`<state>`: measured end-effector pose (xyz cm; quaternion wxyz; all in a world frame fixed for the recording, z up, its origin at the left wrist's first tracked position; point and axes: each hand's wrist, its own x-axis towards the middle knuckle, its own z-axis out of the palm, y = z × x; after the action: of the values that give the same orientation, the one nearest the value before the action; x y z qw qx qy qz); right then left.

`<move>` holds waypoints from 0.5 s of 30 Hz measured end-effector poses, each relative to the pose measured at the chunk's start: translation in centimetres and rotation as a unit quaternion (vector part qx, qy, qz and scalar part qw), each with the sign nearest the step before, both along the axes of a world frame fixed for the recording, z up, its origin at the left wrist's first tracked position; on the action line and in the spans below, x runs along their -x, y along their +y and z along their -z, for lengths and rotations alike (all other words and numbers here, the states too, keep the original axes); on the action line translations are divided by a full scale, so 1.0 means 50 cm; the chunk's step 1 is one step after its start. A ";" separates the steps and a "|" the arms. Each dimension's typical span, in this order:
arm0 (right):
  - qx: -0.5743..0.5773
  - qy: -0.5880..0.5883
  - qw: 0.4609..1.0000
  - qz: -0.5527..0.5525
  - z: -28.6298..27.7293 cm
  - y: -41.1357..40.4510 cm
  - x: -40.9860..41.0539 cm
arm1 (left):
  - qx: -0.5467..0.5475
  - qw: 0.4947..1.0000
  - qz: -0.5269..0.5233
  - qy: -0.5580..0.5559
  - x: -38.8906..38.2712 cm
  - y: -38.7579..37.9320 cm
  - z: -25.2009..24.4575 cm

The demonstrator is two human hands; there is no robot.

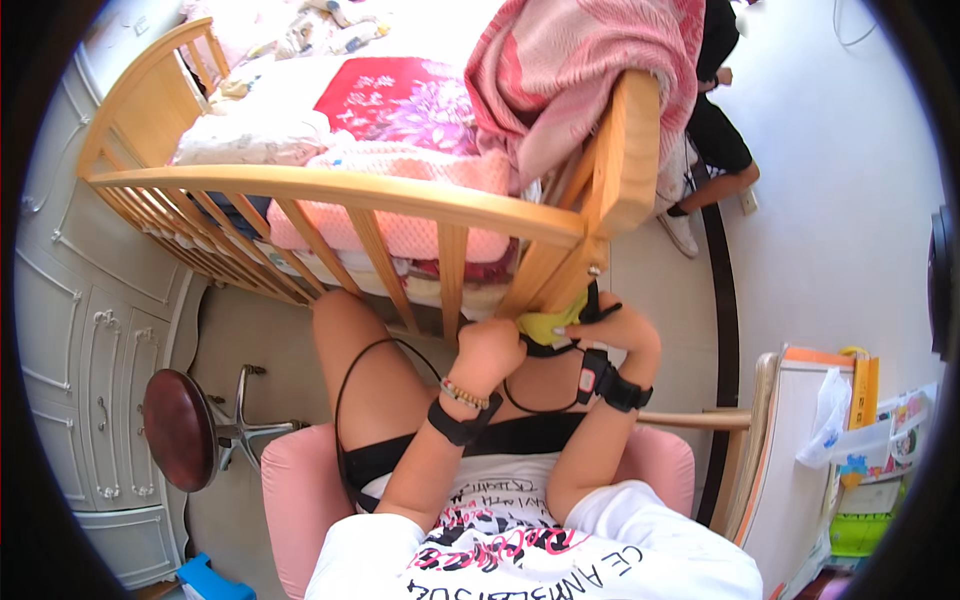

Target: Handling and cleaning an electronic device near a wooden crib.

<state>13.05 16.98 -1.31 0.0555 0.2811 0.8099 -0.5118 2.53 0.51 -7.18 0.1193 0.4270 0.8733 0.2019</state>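
A yellow-green fabric item with black edging (541,327) is held over my lap, close to the corner post of a wooden crib (626,157). I cannot tell what kind of item it is. My left hand (491,351) is closed in a fist at its left edge, the fingertips hidden from view. At its right side my right hand (626,334) grips it, with the thumb pressed on the yellow-green part. A small white tag shows just below that thumb. Both wrists wear black straps, and a black cable loops over my thighs.
Over the crib's end hangs a pink blanket (577,60). A round stool (180,431) stands at the left by white cabinets (105,405). Under me is a pink chair (300,510). At right is a board-like panel (795,442) with bags. Another person's leg (720,186) shows beyond the crib.
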 end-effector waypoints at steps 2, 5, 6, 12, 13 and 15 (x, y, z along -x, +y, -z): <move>0.041 -0.022 0.999 0.001 -0.019 -0.016 0.009 | -0.010 1.000 -0.002 0.003 0.005 -0.006 -0.007; 0.036 0.047 0.998 0.001 -0.032 -0.034 0.004 | -0.049 0.999 0.001 -0.010 0.007 -0.006 -0.051; -0.014 0.014 0.999 0.033 -0.079 -0.059 0.002 | -0.106 0.994 -0.027 -0.022 0.007 -0.004 -0.067; 0.023 0.166 0.980 0.104 -0.099 -0.074 -0.022 | -0.325 0.939 -0.027 -0.112 -0.004 -0.017 -0.148; 0.070 0.269 0.953 0.118 -0.097 -0.075 -0.026 | -0.326 0.938 -0.028 -0.115 -0.010 -0.020 -0.161; 0.064 0.281 0.949 0.130 -0.091 -0.072 -0.024 | -0.451 0.888 0.006 -0.093 -0.021 -0.020 -0.178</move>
<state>14.25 13.36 3.25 -0.2235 0.2248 0.7146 -0.6236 3.57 -0.50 1.72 -0.0044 0.4192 0.6708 0.6118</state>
